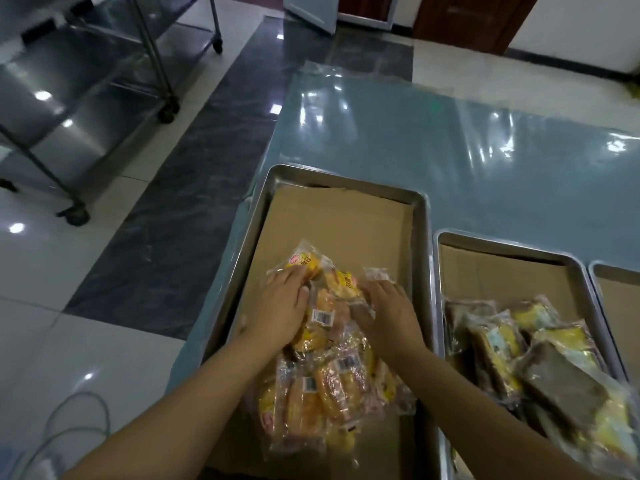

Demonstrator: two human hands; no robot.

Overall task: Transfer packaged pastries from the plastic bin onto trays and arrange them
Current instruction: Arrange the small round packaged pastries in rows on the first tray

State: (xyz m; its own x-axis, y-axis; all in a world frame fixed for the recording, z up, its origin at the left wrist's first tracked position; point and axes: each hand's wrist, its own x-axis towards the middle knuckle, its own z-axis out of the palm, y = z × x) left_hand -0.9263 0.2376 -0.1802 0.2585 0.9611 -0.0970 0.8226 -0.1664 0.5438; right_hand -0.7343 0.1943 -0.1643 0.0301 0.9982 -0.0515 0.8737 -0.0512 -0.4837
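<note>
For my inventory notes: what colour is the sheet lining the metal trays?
Brown cardboard sheet, clearest in the head view.

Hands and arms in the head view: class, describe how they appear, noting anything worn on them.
Both arms are bare from the bottom edge of the picture to the wrists, with no sleeves in view. The left hand and right hand wear no gloves. No watch, ring, bracelet or marking shows on either.

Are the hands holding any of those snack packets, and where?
Neither hand clearly grips anything. The left hand and right hand lie flat, palms down, on top of the pile of packaged pastries in the left tray.
</note>
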